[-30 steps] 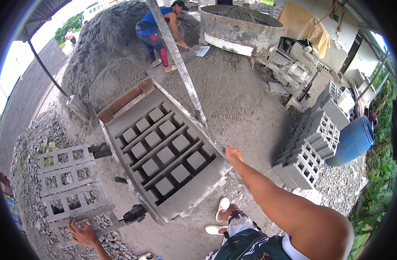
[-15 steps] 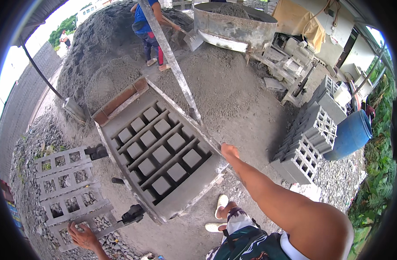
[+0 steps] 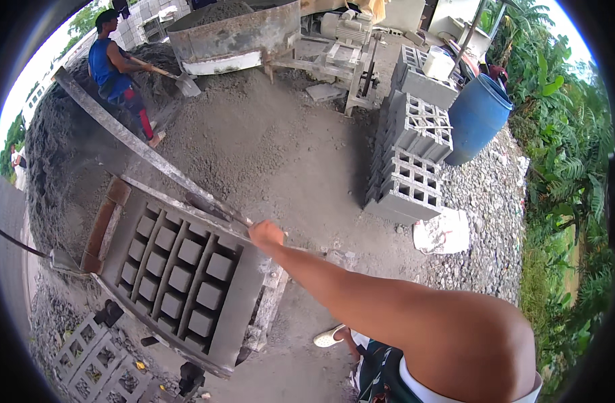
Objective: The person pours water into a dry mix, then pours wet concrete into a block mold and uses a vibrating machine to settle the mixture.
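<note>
A block mould [image 3: 227, 316] filled with grey concrete lies below and left of my right hand [image 3: 266, 233]. Rows of square raised cores [image 3: 180, 278] stand in it, with dark slots between. My right hand is closed around the end of a thin rod [image 3: 240, 220] by the mould's far right corner; what the rod joins to is partly hidden. A long metal beam [image 3: 139, 144] slopes up and away to the left from near that hand. My left hand is out of view.
Concrete blocks [image 3: 405, 185] stand stacked at the right beside a blue barrel [image 3: 478, 121]. A person in blue [image 3: 116, 67] shovels near a round mixing pan [image 3: 237, 43]. More hollow blocks [image 3: 106, 359] lie at lower left; a white sack [image 3: 442, 232] lies on gravel.
My view has turned right, so the mould and mixer now sit further left. The beam leans lower to the left. My left hand, earlier open over the hollow blocks, has left the view.
</note>
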Tool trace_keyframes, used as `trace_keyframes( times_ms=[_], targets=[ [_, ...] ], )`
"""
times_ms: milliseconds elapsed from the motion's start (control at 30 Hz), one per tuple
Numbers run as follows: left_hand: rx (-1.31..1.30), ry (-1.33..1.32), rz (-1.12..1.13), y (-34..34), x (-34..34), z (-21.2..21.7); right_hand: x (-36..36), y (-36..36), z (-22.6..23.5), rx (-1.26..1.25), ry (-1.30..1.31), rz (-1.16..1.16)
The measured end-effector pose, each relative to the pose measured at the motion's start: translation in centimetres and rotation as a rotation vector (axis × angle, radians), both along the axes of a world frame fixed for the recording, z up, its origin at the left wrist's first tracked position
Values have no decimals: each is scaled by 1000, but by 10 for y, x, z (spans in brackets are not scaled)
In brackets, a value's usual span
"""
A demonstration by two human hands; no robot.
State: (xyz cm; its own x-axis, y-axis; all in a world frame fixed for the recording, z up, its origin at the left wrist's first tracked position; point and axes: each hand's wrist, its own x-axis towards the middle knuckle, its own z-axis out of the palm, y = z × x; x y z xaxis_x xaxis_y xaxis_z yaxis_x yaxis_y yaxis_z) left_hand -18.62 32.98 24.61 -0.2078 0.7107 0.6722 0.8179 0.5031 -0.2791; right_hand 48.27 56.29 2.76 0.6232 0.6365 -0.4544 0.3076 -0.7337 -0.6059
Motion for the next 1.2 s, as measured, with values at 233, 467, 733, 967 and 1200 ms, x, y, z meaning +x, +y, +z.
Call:
trace_keyframes(
  times_ms=[233,467,733,967,1200],
  targets=[
    [200,-64,-91,-74,64,-65,26,-15,-2,135,168,-1],
    [-700,-1220,174,-261,401,-216,197,-185,-42,594,91,405],
    [-1426,-1584,696,-290,620,-231,714,-575,-148,-540,-18,156],
    [-908,-1839,119,-106,791,-220,952,-693,-87,-328,-142,-726],
    [-1414,-1584,45,-8,873,-230,841,-520,-158,10,436,-630]
  ],
)
